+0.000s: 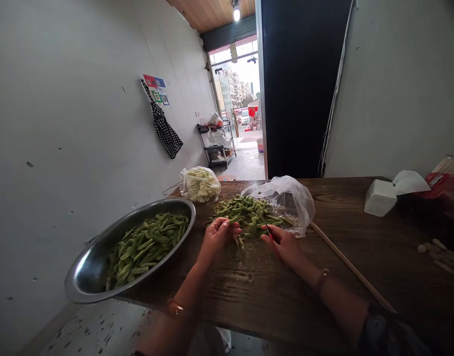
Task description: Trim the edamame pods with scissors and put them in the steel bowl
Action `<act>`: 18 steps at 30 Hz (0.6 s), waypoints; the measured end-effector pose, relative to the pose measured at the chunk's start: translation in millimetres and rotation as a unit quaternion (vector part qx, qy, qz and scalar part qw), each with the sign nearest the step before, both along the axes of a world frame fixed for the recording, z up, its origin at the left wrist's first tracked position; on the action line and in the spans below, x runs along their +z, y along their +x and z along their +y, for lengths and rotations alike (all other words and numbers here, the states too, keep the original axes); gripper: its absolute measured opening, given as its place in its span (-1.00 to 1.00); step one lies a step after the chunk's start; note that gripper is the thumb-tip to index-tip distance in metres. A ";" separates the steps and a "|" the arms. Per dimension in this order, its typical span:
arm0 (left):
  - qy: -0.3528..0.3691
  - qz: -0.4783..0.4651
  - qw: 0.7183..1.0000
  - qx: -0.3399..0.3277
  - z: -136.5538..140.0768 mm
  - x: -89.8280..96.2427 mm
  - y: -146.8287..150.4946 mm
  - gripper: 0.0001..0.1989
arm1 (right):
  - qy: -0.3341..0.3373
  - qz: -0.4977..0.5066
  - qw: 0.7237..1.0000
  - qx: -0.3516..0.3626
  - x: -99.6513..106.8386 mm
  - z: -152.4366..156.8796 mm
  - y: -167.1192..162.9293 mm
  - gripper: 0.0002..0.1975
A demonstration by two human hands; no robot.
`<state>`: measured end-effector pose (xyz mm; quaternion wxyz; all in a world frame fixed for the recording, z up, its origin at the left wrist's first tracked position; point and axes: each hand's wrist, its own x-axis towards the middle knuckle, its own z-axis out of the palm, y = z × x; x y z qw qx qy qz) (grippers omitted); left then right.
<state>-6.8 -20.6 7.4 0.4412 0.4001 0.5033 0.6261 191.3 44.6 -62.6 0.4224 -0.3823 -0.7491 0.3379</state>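
Basically, left hand (216, 233) pinches a green pod (233, 220) at the pile's (245, 203) near edge on the tabletop (227, 296); right hand (287, 245) grips red-handled scissors (271, 237), tips far, likely to keep blades pod-side. Pod bowl (86, 269) left, presumably for easy left-hand reach.

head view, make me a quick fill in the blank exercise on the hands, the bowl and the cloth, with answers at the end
1. The pods in the metal bowl are ____ in colour.
2. The metal bowl stands to the ____ of the left hand.
3. The right hand holds a tool whose handle looks ____.
4. The checked cloth hangs on the ____.

Missing words: green; left; red; wall.
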 end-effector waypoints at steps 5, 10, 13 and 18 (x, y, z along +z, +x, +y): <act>-0.025 -0.059 0.998 -0.020 -14.8 -25.1 19.3 -0.61 | -0.014 0.000 1.000 0.012 7.6 -8.2 2.2 -0.53; -0.042 0.022 0.997 -0.053 -14.4 -41.8 34.8 -0.69 | -0.059 0.068 0.995 0.039 11.0 -12.6 -0.4 -0.48; -0.042 0.088 0.993 -0.070 -14.6 -43.4 42.9 -0.74 | -0.110 0.125 0.984 0.066 11.6 -12.6 -1.4 -0.46; -0.050 0.095 0.992 -0.061 -21.9 -50.4 47.4 -0.74 | -0.160 0.143 0.972 0.096 13.4 -11.2 -0.4 -0.51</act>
